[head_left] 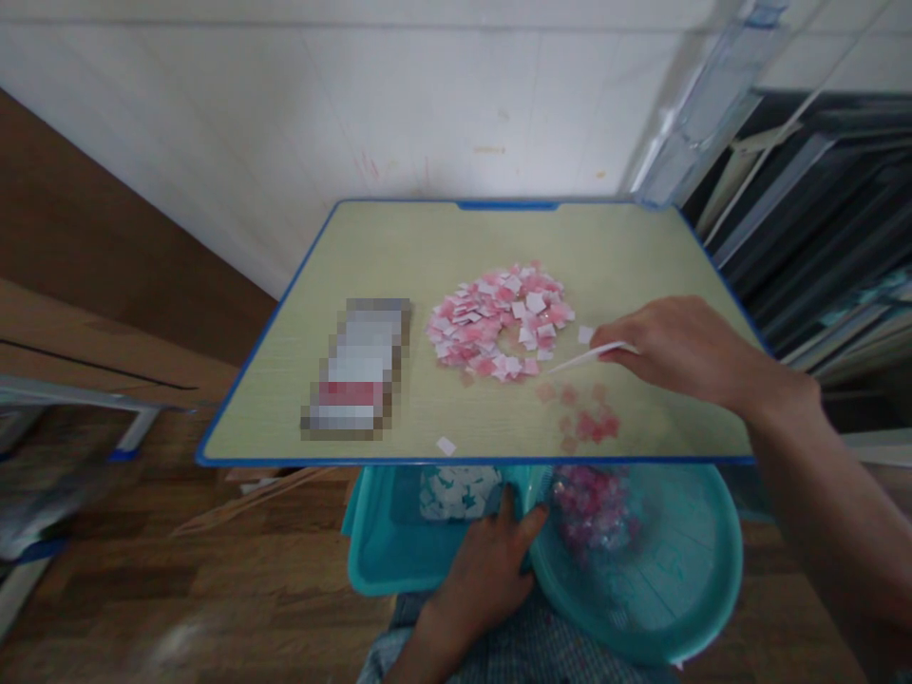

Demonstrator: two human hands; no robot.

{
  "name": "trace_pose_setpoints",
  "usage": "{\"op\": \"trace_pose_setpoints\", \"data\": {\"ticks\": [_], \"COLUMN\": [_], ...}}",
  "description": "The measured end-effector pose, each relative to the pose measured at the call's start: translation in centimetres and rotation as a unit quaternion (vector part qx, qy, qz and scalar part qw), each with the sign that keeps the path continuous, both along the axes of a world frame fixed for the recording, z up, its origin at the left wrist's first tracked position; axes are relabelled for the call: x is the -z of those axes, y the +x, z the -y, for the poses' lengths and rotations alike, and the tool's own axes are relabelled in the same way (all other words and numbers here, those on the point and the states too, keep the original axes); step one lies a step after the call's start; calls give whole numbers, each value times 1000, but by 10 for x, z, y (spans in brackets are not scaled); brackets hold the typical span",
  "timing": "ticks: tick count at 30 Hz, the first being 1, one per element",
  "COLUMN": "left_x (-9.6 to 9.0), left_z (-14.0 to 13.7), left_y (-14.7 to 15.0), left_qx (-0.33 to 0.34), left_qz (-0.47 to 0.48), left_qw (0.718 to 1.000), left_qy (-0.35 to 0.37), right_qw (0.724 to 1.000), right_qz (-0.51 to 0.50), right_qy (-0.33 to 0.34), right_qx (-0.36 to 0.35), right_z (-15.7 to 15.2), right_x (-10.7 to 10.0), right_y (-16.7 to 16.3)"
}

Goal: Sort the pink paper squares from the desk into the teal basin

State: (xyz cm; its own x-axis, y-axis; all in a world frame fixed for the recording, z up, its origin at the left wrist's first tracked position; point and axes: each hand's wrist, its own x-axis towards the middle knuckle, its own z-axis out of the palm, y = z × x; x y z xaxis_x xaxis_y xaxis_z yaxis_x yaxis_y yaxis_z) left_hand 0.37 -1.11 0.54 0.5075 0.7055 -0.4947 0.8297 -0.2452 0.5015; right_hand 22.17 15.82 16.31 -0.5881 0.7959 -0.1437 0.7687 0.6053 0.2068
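My right hand (666, 342) is closed around a thin white pointed tool (588, 357), its tip angled down to the left at the board's surface. Left of that tip lies a ring-shaped heap of small pink and white square pieces (470, 332). Below the tool several loose pink pieces (595, 425) are scattered. My left hand (491, 560) rests with fingers apart where the rims of a teal tray (391, 570) and a round teal basin (727, 570) meet. White pieces (460, 492) lie in the tray; a clump of shiny pink pieces (591, 508) sits in the basin.
A pale yellow, blue-edged board (285, 380) stands against a white wall (456, 114). A blurred-out, phone-like slab (360, 366) lies on its left. One white square (446, 445) is near the front edge. A clear plastic bottle (702, 104) and dark stacked panels (833, 190) are right.
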Motion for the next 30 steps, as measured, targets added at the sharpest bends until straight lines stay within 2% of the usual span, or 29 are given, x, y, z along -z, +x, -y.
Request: {"op": "trace_pose_setpoints", "data": {"ticks": [7, 18, 22, 27, 30], "left_x": [2, 4, 2, 0, 0], "left_z": [1, 1, 0, -1, -1], "left_y": [0, 0, 0, 1, 1], "left_qx": [6, 11, 5, 1, 0], "left_qz": [-3, -8, -11, -12, -8], "left_qw": [1000, 1000, 1000, 1000, 1000], "left_qy": [9, 10, 9, 2, 1], "right_qw": [999, 992, 989, 960, 948], "right_qz": [-37, -52, -77, -171, -188], "right_qy": [-22, -98, -102, -165, -194], "right_qx": [-33, -63, -77, -145, -168], "right_z": [1, 18, 19, 21, 23], "right_x": [11, 7, 6, 9, 14], "right_y": [-13, 18, 16, -5, -9]}}
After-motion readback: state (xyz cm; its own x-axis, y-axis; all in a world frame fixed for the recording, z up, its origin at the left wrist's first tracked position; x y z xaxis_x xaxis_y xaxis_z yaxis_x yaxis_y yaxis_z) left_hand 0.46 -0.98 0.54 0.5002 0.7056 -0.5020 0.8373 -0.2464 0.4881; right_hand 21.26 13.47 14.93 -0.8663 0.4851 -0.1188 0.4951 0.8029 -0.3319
